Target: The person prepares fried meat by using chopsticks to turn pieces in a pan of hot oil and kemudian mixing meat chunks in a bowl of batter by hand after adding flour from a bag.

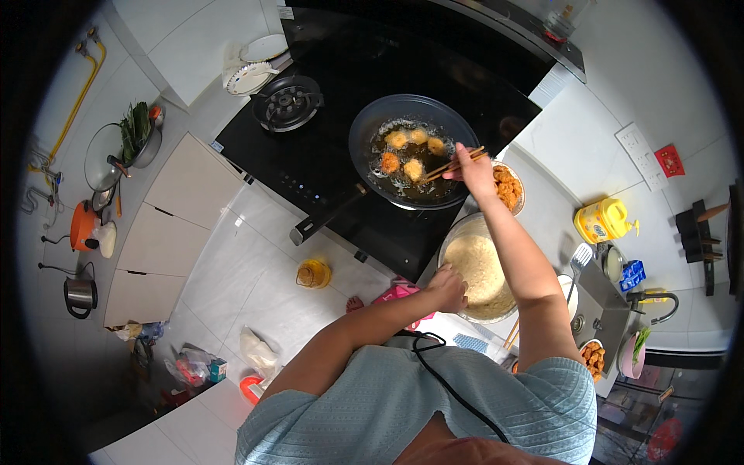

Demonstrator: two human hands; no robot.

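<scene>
My right hand [474,172] holds a pair of wooden cooking chopsticks [442,170]. Their tips reach into a dark frying pan [363,131] and are beside a pale battered piece [414,170]. Several other pieces fry in bubbling oil, among them a darker orange one [390,163]. Below the pan, my left hand [450,289] is curled over the near-left rim of a large metal bowl [443,247] of pale, thick batter [478,267]. Its fingertips are partly hidden. Under my right forearm, a bowl of browned fried pieces [507,187] is partly covered.
The pan's handle [325,218] juts over the edge of the black glass hob [325,151]. An oil jug [313,274] stands on the floor. At right are a slotted spatula [580,257], a sink [604,296], a yellow detergent bottle [601,221] and more fried pieces [593,358].
</scene>
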